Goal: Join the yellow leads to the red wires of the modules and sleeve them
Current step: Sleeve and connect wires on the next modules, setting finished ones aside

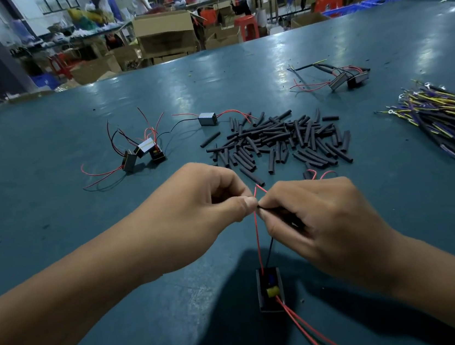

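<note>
Over a teal workbench point(86, 247), a person's left hand point(195, 202) pinches a thin red wire point(257, 234) between thumb and curled fingers, while the right hand point(320, 218) clamps a black lead point(275, 210) whose tip meets that wire. Both wires drop to a small black module point(270, 290) lying near, just below the hands. Farther off lie a heap of black sleeves point(280, 143), more modules point(143, 152) at left, and yellow leads point(448, 116) bundled at right.

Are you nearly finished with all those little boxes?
Not nearly. Two modules far right look joined to leads. Both hands, left hand and right hand, pinch one module's red wire. Four modules wait, beside many sleeves.
</note>
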`<state>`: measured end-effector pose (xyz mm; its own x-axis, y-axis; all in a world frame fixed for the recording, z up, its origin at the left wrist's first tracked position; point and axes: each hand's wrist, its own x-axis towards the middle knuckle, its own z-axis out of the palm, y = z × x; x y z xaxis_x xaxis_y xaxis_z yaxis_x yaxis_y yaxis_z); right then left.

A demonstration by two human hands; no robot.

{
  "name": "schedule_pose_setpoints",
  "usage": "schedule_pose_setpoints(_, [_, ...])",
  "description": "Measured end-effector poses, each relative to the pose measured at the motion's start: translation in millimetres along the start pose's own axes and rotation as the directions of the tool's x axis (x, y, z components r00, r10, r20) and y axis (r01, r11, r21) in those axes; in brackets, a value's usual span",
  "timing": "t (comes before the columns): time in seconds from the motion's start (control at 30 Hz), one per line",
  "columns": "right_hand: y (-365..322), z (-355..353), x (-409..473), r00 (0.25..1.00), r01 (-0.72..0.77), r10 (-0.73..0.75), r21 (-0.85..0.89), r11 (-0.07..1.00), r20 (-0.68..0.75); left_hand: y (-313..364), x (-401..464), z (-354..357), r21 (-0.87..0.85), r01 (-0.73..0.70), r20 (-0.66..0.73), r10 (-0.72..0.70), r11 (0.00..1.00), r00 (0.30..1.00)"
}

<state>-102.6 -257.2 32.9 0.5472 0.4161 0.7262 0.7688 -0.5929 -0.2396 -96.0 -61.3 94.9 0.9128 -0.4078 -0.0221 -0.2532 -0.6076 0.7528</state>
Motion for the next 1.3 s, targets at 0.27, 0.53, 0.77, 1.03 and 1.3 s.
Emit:
schedule_pose_setpoints(0.27, [10,4,3,0.9,-0.414,0.435,0.379,0.827,0.034,-12,-30,47,0.478,0.136,-0.036,-0.136,0.868,0.99])
schedule_pose_setpoints(0.53, [18,1,7,0.805,-0.569,0.539,0.58,0.583,0.249,-38,-10,11,0.605,0.061,0.042,-0.109,0.794,0.993])
schedule_pose_setpoints(0.77, [17,2,9,0.832,-0.535,0.468,0.654,0.534,0.298,-39,4,11,0.176,-0.199,-0.151,0.226,0.964,0.962])
schedule_pose_setpoints(1.03, [22,1,7,0.834,-0.539,0.461,0.622,0.568,0.303,-45,16,37,-0.329,-0.234,-0.223,0.165,0.915,0.961])
schedule_pose_setpoints(1.3, [28,-1,9,0.843,-0.528,0.47,0.562,0.637,0.26,-48,18,45,-0.593,-0.21,-0.217,0.097,0.778,0.971])
